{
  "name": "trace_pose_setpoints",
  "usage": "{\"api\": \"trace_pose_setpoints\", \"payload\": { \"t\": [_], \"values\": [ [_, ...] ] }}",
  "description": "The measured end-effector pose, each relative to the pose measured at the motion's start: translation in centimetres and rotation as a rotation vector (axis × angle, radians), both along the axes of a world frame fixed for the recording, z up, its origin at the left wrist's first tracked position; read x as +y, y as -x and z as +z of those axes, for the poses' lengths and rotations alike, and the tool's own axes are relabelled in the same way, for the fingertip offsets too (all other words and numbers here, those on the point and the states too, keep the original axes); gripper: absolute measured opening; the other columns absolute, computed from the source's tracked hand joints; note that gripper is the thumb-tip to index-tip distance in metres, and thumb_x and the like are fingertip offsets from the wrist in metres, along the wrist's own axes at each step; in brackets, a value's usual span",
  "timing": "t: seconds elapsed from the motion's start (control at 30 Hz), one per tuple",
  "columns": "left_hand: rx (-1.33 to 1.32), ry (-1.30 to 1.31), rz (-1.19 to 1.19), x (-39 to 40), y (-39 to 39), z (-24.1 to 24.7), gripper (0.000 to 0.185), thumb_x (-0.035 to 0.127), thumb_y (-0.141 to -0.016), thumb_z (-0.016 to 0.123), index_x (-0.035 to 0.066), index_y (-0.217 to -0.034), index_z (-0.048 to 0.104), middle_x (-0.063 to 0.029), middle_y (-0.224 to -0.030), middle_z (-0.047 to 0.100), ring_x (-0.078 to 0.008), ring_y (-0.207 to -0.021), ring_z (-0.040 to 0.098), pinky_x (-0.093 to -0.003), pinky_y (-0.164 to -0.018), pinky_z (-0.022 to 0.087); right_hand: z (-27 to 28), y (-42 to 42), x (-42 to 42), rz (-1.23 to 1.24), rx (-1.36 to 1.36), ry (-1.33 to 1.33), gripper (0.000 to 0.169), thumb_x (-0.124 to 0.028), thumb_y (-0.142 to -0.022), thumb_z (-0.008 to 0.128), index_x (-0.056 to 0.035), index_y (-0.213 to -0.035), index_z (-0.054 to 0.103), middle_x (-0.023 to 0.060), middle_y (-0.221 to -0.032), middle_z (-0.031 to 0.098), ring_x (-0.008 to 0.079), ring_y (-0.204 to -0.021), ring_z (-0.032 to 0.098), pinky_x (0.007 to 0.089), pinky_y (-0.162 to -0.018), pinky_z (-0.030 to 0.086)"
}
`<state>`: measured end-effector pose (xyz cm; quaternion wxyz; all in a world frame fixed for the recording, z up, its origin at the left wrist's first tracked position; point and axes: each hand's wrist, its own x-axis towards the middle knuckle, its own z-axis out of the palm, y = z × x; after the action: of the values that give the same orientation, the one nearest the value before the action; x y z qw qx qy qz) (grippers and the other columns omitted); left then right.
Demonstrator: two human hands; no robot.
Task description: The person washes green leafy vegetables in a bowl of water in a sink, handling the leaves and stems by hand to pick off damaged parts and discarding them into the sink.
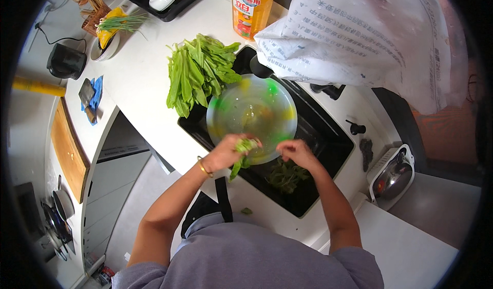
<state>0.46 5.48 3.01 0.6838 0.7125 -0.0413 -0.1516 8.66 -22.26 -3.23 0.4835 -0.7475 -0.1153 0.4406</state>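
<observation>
My left hand (227, 152), with a bangle at its wrist, grips a small bunch of leafy greens (246, 145) near the edge of a round, patterned basin (231, 115). My right hand (295, 152) is at the basin's lower right rim, its fingers curled and slightly blurred; whether anything is between them I cannot tell. The basin stands in a black sink (327, 135) and seems to hold water. Below my right hand, darker green leaves (287, 176) lie in the sink. A large pile of long green leaves (196, 71) rests on the counter, touching the basin's upper left side.
A bottle of orange liquid (252, 13) stands behind the sink. A white plastic bag (354, 38) hangs over the upper right. A cleaver (88, 96) lies on a blue cloth at the left, beyond it a wooden board (69, 150). A white colander (393, 173) is at the right.
</observation>
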Motion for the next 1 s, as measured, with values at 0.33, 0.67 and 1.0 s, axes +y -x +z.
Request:
{"api": "trace_pose_setpoints", "payload": {
  "t": [0.33,0.67,1.0],
  "values": [
    [0.132,0.300,0.654,6.5,0.5,4.0,0.019,0.013,-0.100,0.050,0.000,-0.112,0.057,-0.0061,-0.087,0.065,-0.0128,-0.084,0.060,-0.0259,-0.077,0.050,-6.8,-8.0,5.3,0.092,-0.613,0.130,0.041,-0.012,-0.089,0.060,-0.0025,-0.128,0.053,0.0210,-0.125,0.057,0.0340,-0.111,0.058,0.0428,-0.093,0.047],
    [0.153,0.263,0.727,6.6,1.5,6.1,0.018,0.010,-0.099,0.048,-0.001,-0.111,0.053,-0.0093,-0.085,0.062,-0.0181,-0.084,0.061,-0.0313,-0.084,0.049,-20.0,-11.7,17.0,-0.297,-0.992,0.319,0.034,-0.034,-0.096,0.045,-0.0063,-0.090,0.064,0.0195,-0.094,0.066,0.0401,-0.090,0.062,0.0497,-0.077,0.048],
    [0.135,0.239,0.678,7.1,0.9,6.8,0.018,0.012,-0.099,0.049,-0.001,-0.110,0.055,-0.0097,-0.087,0.062,-0.0179,-0.084,0.061,-0.0307,-0.082,0.050,-14.2,-0.3,19.4,0.667,-0.366,0.098,0.040,-0.031,-0.096,0.042,-0.0022,-0.075,0.061,0.0157,-0.074,0.063,0.0341,-0.072,0.061,0.0474,-0.070,0.047]
  ]
}}
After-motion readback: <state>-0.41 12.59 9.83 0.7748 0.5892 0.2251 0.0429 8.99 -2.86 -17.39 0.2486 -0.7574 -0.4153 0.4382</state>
